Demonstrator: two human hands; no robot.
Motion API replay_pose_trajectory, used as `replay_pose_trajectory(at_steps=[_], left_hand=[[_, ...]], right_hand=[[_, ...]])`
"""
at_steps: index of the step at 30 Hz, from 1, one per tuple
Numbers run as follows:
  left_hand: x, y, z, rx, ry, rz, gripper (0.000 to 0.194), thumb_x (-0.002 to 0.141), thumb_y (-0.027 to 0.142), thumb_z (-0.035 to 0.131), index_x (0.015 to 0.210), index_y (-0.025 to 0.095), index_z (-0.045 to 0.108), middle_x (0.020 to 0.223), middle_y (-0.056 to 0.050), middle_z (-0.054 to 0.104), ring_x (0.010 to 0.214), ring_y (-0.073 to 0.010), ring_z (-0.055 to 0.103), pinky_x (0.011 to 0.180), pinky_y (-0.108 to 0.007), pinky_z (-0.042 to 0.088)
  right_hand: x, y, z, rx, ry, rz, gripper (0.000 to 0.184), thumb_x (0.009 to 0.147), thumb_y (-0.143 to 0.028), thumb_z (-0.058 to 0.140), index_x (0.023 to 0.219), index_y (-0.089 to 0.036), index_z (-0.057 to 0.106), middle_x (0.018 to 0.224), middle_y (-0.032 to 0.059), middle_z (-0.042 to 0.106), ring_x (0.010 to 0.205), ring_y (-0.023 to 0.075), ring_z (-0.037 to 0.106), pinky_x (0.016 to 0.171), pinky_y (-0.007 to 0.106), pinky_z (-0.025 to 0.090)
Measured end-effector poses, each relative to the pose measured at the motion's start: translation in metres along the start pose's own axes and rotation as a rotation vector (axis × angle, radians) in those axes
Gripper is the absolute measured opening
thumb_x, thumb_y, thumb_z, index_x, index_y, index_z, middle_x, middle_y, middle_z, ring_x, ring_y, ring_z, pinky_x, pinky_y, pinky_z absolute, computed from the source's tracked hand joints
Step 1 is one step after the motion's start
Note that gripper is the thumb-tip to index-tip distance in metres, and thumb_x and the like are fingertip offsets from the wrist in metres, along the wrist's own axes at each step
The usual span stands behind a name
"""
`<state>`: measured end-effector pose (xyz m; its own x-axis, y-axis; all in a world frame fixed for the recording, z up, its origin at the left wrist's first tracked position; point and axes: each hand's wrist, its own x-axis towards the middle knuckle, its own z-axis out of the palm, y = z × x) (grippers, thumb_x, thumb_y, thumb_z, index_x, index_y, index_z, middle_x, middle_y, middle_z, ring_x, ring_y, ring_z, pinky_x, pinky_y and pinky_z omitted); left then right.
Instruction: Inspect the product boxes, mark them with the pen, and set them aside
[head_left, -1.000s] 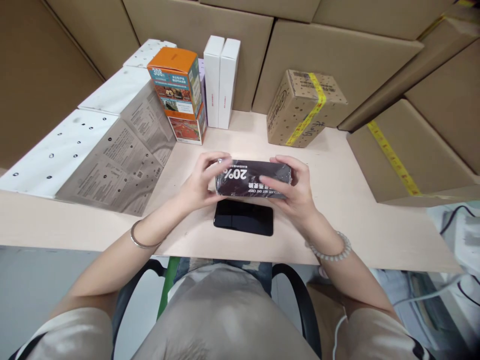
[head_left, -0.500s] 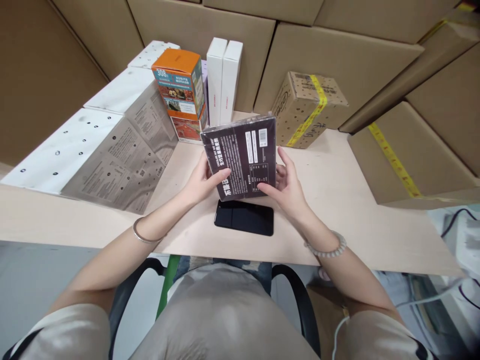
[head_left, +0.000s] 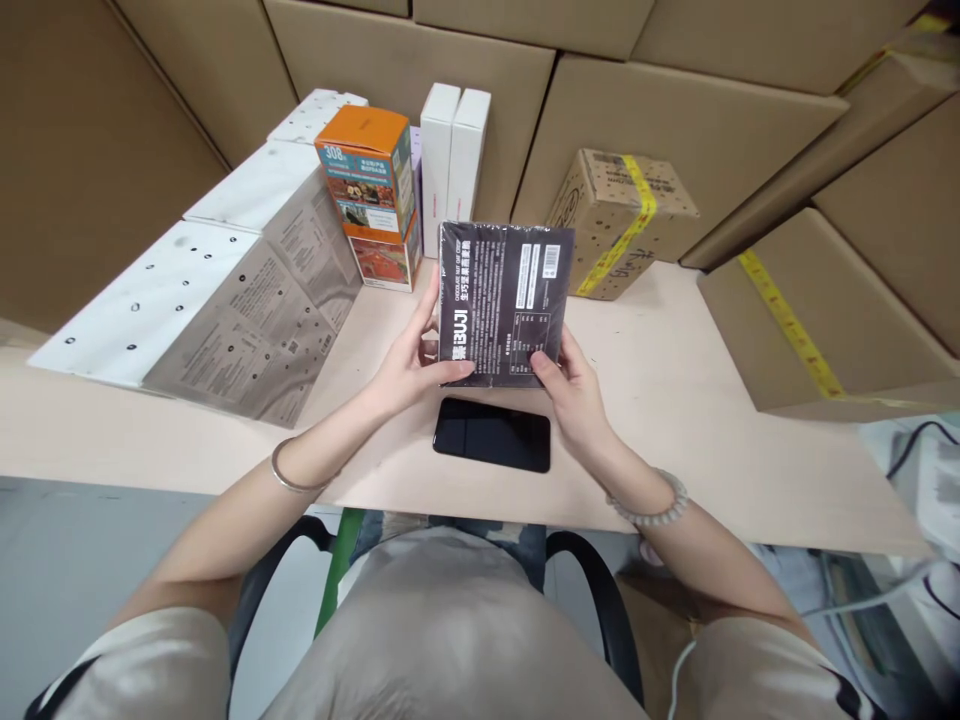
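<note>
L hand (head_left: 409, 372) & R hand (head_left: 583, 402) pinch the dk box (head_left: 499, 295) at its 8 & 4 o'clock, phone (head_left: 492, 434) at 6. Prob. light, stiff, slick-wrapped; best gripped by side edges.

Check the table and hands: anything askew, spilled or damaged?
Nothing looks spilled or damaged. The one slight oddity is the dark box, held by the left hand and right hand: its lettering runs sideways, bottom to top.

1 head-worn camera — faces forward, down — near hands (head_left: 406, 368) (head_left: 582, 398), tabletop (head_left: 660, 400).
</note>
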<state>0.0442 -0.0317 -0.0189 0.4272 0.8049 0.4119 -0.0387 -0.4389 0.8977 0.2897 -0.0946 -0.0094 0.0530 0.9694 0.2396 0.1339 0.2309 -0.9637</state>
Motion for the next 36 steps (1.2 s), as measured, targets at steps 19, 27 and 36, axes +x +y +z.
replay_pose_trajectory(at_steps=[19,27,36], left_hand=[[-0.019,0.014,0.023,0.316,-0.116,0.149,0.122,0.102,0.059,0.073,0.176,0.032,-0.021,0.167,-0.021,0.057,0.135,-0.0324,0.075,0.110,-0.049,0.064],[-0.004,-0.006,0.002,0.242,-0.175,0.272,0.141,0.082,0.072,0.089,0.178,0.040,-0.008,0.188,-0.018,0.010,0.172,-0.0465,0.026,0.136,-0.066,0.036],[0.000,0.008,-0.024,0.400,0.014,0.330,0.113,0.100,0.061,0.073,0.173,0.046,-0.012,0.184,-0.016,0.016,0.168,-0.0396,0.035,0.129,-0.063,0.047]], right_hand=[[-0.008,-0.023,-0.007,0.295,-0.090,0.502,0.063,0.088,-0.075,0.072,0.128,-0.026,0.068,0.120,0.0111,0.082,0.094,0.0309,0.082,0.052,0.038,0.069],[-0.003,-0.008,-0.011,0.118,-0.065,0.216,0.082,0.090,-0.074,0.077,0.159,-0.041,0.047,0.164,0.0053,0.060,0.149,0.0313,0.060,0.122,0.055,0.058],[0.003,0.012,-0.016,-0.115,-0.154,-0.055,0.093,0.089,-0.060,0.086,0.166,-0.038,0.038,0.159,0.0098,0.059,0.145,0.0306,0.061,0.130,0.058,0.048]])
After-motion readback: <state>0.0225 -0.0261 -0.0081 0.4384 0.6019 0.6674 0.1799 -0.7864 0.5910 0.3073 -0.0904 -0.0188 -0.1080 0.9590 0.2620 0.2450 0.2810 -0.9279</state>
